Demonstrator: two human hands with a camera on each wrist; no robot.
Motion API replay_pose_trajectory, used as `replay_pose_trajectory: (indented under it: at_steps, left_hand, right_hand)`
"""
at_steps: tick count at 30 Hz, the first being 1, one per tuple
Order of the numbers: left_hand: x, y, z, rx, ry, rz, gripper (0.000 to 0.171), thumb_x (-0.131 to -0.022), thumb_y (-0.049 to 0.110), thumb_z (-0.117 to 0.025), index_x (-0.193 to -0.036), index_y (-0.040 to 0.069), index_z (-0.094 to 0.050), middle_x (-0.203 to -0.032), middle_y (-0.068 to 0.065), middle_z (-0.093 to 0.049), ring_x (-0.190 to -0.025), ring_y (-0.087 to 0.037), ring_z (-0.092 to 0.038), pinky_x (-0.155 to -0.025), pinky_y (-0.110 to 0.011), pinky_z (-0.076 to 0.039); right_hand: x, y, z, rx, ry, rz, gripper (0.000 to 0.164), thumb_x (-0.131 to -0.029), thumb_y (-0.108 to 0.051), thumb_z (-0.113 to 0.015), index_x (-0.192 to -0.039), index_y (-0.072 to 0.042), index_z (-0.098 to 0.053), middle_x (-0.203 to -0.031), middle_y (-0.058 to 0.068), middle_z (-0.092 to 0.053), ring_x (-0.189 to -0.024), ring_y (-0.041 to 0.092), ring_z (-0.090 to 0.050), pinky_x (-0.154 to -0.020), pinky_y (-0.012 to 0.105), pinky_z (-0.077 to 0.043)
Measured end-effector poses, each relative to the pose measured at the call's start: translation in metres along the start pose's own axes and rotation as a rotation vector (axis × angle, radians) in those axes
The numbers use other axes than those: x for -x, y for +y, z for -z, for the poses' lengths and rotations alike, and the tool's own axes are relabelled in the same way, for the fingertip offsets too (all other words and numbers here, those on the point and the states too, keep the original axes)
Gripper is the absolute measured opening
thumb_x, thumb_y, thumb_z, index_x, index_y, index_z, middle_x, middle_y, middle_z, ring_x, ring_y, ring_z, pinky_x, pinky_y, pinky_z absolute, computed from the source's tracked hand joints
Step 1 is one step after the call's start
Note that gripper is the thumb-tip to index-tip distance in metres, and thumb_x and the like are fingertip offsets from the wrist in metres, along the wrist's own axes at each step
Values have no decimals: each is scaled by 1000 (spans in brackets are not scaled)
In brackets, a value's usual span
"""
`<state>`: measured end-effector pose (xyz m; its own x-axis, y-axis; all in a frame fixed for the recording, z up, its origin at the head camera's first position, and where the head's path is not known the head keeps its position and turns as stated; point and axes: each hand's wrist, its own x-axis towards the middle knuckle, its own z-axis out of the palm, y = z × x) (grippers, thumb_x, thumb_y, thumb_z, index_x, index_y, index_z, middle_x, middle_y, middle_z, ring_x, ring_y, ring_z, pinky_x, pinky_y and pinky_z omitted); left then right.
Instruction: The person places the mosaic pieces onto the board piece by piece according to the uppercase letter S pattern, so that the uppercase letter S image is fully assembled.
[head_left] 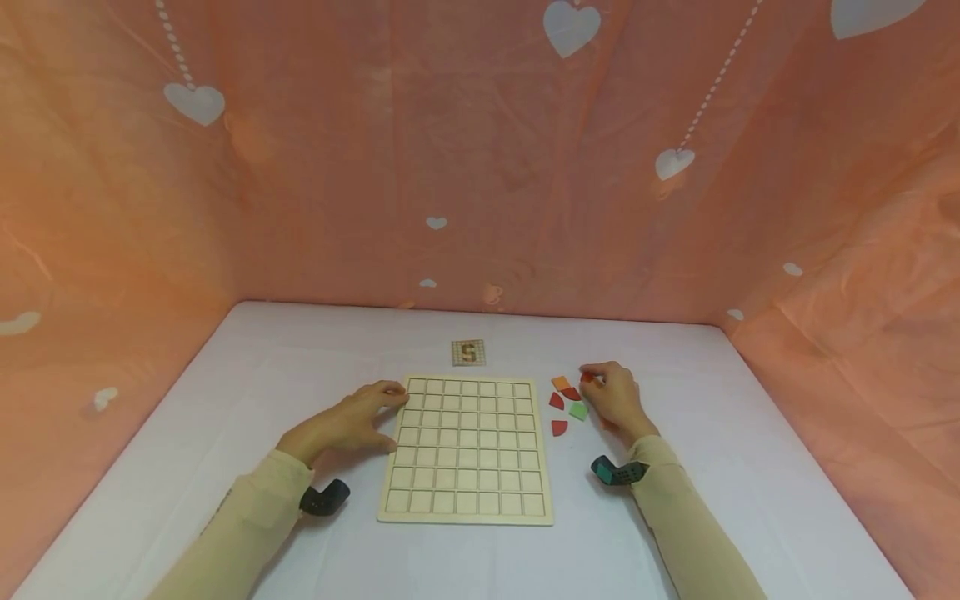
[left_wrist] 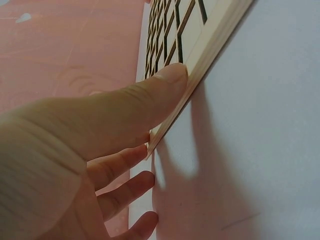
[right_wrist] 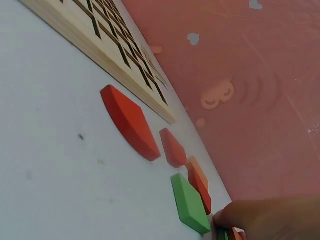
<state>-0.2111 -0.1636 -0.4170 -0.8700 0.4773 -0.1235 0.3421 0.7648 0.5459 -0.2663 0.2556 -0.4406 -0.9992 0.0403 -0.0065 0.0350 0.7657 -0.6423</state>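
Observation:
A pale wooden grid board point(head_left: 467, 519) lies flat before me, its square cells bare. My left hand point(head_left: 348, 423) is at the board's left edge, thumb on the rim and fingers spread loosely. To the right of the board, my right hand point(head_left: 617, 400) pinches a small red piece point(head_left: 587, 377) between thumb and forefinger, largely hidden by the fingers. Beside it lie a green square tile point(head_left: 577, 411), an orange square tile point(head_left: 561, 383) and several red quarter-round pieces point(right_wrist: 131, 124). In the right wrist view, green and orange-red edges show by the fingertips, mostly covered.
Behind the board lies a small square card point(head_left: 468, 352) with a brown figure on a grid. A white cloth point(head_left: 337, 558) covers the table. Orange fabric point(head_left: 480, 167) with white hearts hangs around its back and sides.

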Motion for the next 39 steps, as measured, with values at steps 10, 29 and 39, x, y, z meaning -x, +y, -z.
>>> replay_pose_trajectory:
  at_steps: [10, 29, 39]
  left_hand:
    - [0, 0, -1, 31, -1, 7, 78, -80, 17, -84, -146, -5, -49, -155, -23, -42, -145, -48, -34, -120, -66, -27]
    - [0, -1, -2, 20, 3, 9, 78, -80, 16, -84, -146, -4, -48, -155, -22, -42, -146, -47, -34, -120, -65, -28]
    - [0, -2, -3, 20, 6, 6, 78, -79, 17, -85, -146, -4, -49, -154, -23, -43, -145, -46, -36, -121, -63, -29]
  right_hand:
    - [-2, -1, 2, -125, -9, -12, 37, -95, -10, -62, -131, 1, -63, -134, 23, -59, -124, 37, -50, -113, 54, -43]
    - [-2, 2, 0, -12, 17, 1, 42, -96, -18, -66, -133, 0, -62, -133, 25, -60, -123, 39, -53, -110, 58, -42]
    - [-3, 4, -1, -8, 48, 10, 27, -96, -20, -68, -116, -1, -67, -116, 19, -64, -102, 31, -54, -88, 42, -47]
